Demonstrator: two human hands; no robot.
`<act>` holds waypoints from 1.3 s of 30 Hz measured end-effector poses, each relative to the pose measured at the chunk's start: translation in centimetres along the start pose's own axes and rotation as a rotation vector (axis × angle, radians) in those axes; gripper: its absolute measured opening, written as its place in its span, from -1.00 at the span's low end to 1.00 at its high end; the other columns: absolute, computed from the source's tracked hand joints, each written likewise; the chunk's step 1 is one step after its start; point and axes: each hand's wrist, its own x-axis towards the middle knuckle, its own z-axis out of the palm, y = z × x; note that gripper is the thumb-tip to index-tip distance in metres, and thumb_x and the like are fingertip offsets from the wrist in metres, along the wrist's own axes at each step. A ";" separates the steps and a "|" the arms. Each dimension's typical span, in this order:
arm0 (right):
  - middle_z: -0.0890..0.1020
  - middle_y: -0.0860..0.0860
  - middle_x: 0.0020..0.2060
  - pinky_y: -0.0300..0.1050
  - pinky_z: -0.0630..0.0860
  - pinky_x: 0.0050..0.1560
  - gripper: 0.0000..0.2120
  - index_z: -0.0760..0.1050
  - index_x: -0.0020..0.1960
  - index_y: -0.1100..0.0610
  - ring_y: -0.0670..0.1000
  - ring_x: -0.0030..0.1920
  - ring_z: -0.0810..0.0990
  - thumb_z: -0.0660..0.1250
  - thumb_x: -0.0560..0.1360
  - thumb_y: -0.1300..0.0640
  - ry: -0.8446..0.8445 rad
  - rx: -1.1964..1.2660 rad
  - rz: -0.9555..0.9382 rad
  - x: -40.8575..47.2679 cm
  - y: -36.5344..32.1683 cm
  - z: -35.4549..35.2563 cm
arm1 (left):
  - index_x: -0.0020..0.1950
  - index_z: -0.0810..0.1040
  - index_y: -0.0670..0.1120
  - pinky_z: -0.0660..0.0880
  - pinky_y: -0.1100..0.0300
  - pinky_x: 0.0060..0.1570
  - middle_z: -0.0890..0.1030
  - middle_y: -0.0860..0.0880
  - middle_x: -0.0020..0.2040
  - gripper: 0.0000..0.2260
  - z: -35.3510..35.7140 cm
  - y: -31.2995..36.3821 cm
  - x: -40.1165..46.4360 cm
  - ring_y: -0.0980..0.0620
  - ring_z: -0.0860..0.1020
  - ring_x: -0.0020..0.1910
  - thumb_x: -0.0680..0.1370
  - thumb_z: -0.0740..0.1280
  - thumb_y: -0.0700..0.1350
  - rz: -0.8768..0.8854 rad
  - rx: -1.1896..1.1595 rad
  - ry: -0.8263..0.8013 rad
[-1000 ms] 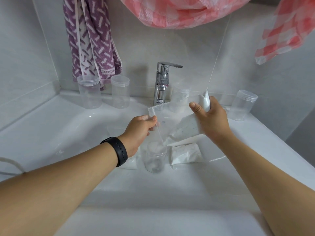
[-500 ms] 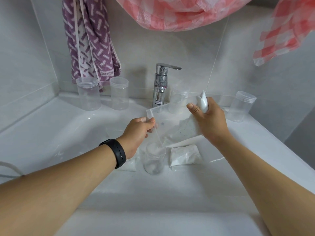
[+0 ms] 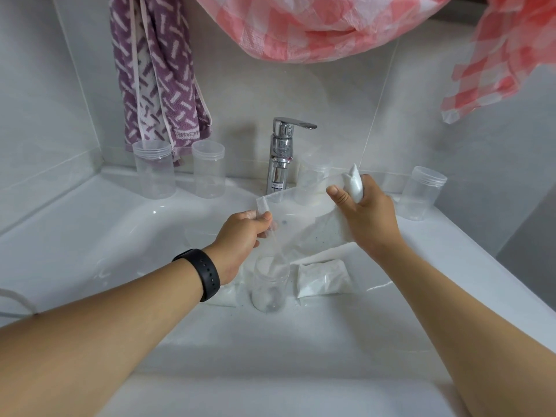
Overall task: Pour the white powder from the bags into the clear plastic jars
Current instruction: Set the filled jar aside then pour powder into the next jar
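- Since a second ago the hands and bag have hardly shifted; more of the white powder now lies in the open jar (image 3: 270, 285) standing in the sink (image 3: 90, 242), and the bag looks emptier near its mouth.
- Left hand (image 3: 240, 239), a black band (image 3: 203, 273) on its wrist, pinches the open lower edge of the clear bag (image 3: 296, 218) between thumb and curled fingers, just above the jar's mouth.
- A thin stream of powder runs from that edge down into the jar.
- Right hand (image 3: 365, 219) grips the bag's raised closed end, fingers wrapped round it, tilting the bag down to the left.
- A full bag of powder (image 3: 323, 278) lies just right of the jar; another shows partly under the left wrist.
- Lidded empty jars (image 3: 155, 170) stand on the back ledge, one (image 3: 422, 194) at the right.
- The tap (image 3: 281, 158) bears a small label too small to read; the hanging purple towel (image 3: 159, 79) has woven lettering, unreadable.
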 end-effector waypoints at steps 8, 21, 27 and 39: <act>0.54 -0.04 -0.27 -0.05 0.42 -0.22 -0.57 0.45 -0.02 0.10 -0.04 -0.28 0.47 0.37 0.52 -0.28 -0.016 0.008 -0.007 -0.1 0.1 0.2 | -0.02 0.67 -0.11 0.49 0.11 0.11 0.67 -0.14 0.10 -0.75 0.1 -0.2 0.1 0.01 0.56 0.00 0.67 0.26 -0.03 -0.001 0.019 0.005; 0.52 -0.04 -0.26 -0.04 0.42 -0.22 -0.51 0.44 -0.03 0.13 -0.02 -0.27 0.46 0.37 0.50 -0.31 -0.015 0.004 -0.018 -0.1 -0.2 0.3 | 0.08 0.66 -0.19 0.49 0.01 0.23 0.66 -0.09 0.04 -0.73 0.1 0.0 0.0 -0.02 0.55 0.01 0.68 0.25 -0.04 -0.024 0.023 0.028; 0.52 -0.01 -0.26 -0.03 0.40 -0.23 -0.51 0.43 -0.03 0.16 0.01 -0.25 0.45 0.36 0.52 -0.29 -0.023 0.003 -0.010 -0.1 -0.4 0.5 | 0.08 0.65 -0.19 0.49 -0.01 0.25 0.66 -0.15 0.17 -0.74 0.0 -0.2 0.1 -0.01 0.56 0.01 0.67 0.25 -0.05 -0.031 0.022 0.031; 0.44 -0.05 -0.35 -0.05 0.33 -0.30 -0.56 0.28 -0.22 -0.01 -0.04 -0.34 0.38 0.35 0.51 -0.31 -0.022 -0.032 -0.030 -0.4 -1.0 0.1 | -0.01 0.64 -0.10 0.49 0.00 0.24 0.67 -0.06 0.05 -0.78 0.1 0.0 0.0 -0.01 0.57 0.02 0.68 0.26 -0.05 -0.041 0.008 0.031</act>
